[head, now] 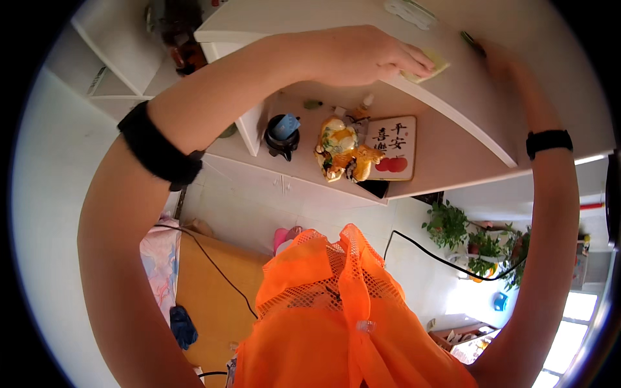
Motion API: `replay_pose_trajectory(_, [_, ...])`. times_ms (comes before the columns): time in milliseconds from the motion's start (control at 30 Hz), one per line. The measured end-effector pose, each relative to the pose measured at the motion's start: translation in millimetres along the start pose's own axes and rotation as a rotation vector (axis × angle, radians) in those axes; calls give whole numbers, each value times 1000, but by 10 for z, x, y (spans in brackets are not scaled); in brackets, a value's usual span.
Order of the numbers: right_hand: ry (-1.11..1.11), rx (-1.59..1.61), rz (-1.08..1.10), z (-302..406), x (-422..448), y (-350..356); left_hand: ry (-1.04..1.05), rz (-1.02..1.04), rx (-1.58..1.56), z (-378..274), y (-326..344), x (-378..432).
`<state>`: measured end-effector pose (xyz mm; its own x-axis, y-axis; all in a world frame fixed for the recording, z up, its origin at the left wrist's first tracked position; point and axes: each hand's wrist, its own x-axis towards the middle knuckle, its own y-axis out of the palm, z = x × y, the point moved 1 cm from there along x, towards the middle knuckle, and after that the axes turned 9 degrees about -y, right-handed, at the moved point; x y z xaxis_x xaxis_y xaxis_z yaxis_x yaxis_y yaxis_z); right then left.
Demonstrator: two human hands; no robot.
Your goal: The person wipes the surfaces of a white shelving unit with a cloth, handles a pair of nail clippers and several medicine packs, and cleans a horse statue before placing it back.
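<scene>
My left hand [388,58] lies palm down on a light yellow cleaning cloth [435,69] at the front edge of the upper white shelf [465,104]. The cloth is flat under the fingers, partly hidden by them. Farther right, my right hand [499,60] holds a small dark green object [473,43] against the same shelf; its kind is unclear. A white, folded-looking item [410,13] rests on that shelf, beyond both hands.
The lower shelf holds a black pot [282,138], a gold and white ceramic figurine [342,150] and a framed plaque [393,145] bearing writing. Dark bottles [182,43] stand left. Below are a yellow-brown board [218,281], a black cable [436,259] and potted plants [446,220].
</scene>
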<state>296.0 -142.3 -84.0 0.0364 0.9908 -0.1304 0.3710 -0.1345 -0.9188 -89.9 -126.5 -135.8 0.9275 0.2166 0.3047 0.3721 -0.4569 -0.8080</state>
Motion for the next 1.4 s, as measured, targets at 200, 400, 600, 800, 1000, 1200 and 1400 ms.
replay_pose_trajectory(200, [-55, -3, 71, 444, -113, -325, 48, -5, 49, -32, 30, 60])
replay_pose_trajectory(400, [-38, 575, 50, 842, -473, -909, -16, 36, -38, -142, 4, 92])
replay_pose_trajectory(600, [-128, 1083, 6, 1115, -762, -1239, -52, 80, 130, -101, -101, 368])
replay_pose_trajectory(800, [-300, 1190, -195, 1737, -1019, -1443, -191, -596, -522, -293, -18, 393])
replay_pose_trajectory(1000, [-521, 1381, -204, 2648, -813, -1303, -174, -737, -1058, -333, 72, -633])
replay_pose_trajectory(1200, [-669, 1372, -164, 3262, -311, -1379, -416, -1039, -862, -7, -234, -1341])
replay_pose_trajectory(1400, [-646, 1185, -480, 3562, 619, -1833, -538, -1124, -432, 249, -1360, -1535])
